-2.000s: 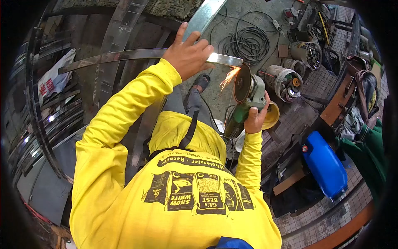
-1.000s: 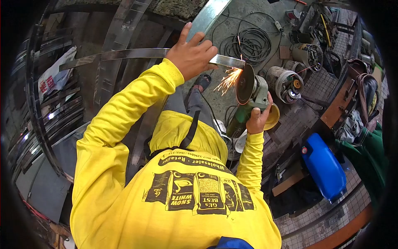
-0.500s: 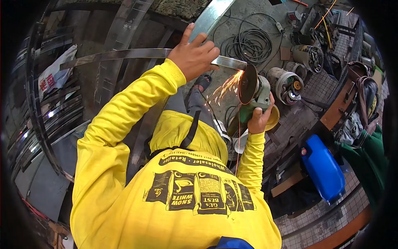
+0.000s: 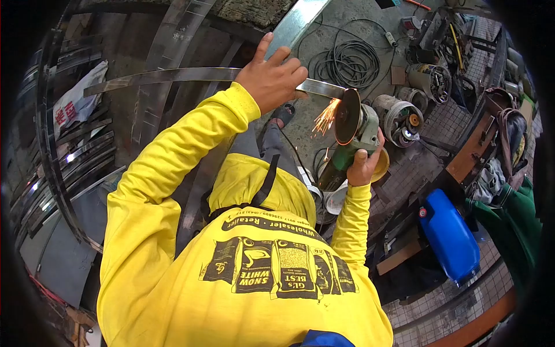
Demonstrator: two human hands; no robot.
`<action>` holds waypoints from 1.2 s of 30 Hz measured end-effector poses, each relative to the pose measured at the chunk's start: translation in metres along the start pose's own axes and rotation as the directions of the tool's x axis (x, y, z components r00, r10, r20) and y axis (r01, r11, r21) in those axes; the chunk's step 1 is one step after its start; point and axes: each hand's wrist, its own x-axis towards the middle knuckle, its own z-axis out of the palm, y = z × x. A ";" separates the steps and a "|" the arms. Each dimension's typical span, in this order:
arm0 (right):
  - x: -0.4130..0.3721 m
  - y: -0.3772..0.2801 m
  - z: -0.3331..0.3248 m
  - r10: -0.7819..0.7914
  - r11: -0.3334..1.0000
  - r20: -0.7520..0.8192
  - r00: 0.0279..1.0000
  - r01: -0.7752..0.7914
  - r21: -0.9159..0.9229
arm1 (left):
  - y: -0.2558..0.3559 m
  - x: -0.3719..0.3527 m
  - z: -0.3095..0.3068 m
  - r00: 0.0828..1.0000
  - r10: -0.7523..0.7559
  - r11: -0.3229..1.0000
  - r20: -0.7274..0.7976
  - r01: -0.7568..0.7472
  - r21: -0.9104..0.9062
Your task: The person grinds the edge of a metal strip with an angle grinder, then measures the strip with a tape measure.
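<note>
My left hand (image 4: 270, 75) grips a long flat metal strip (image 4: 191, 75) near its right end, its index finger pointing up beside a wide shiny metal piece (image 4: 298, 26). To the lower right, my right hand (image 4: 364, 166) is closed round an angle grinder (image 4: 365, 128) with a green body, whose underside is partly hidden. The grinder's dark disc (image 4: 347, 117) meets the strip's right end. Orange sparks (image 4: 325, 117) spray down and left from the contact.
A coiled black cable (image 4: 351, 63) lies on the floor beyond the strip. Buckets (image 4: 399, 118) with discs and hardware stand at right, near a blue plastic container (image 4: 450, 234). Stacked metal bars (image 4: 81, 156) fill the left side. My sandalled foot (image 4: 283, 115) shows below the strip.
The grinder and its disc have shifted very slightly right. The spark spray is shorter and narrower, and a thin orange streak below the disc has gone. My left hand has barely moved.
</note>
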 end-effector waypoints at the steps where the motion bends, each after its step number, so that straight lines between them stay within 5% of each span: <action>1: 0.000 0.001 0.000 -0.003 1.000 0.004 1.000 0.003 0.004 | 0.000 0.000 0.000 1.000 -0.001 1.000 0.003 0.001 0.003; 36: 0.002 -0.002 0.002 0.000 1.000 -0.014 1.000 -0.001 -0.031 | 0.002 -0.003 0.000 1.000 -0.001 1.000 0.006 0.001 0.010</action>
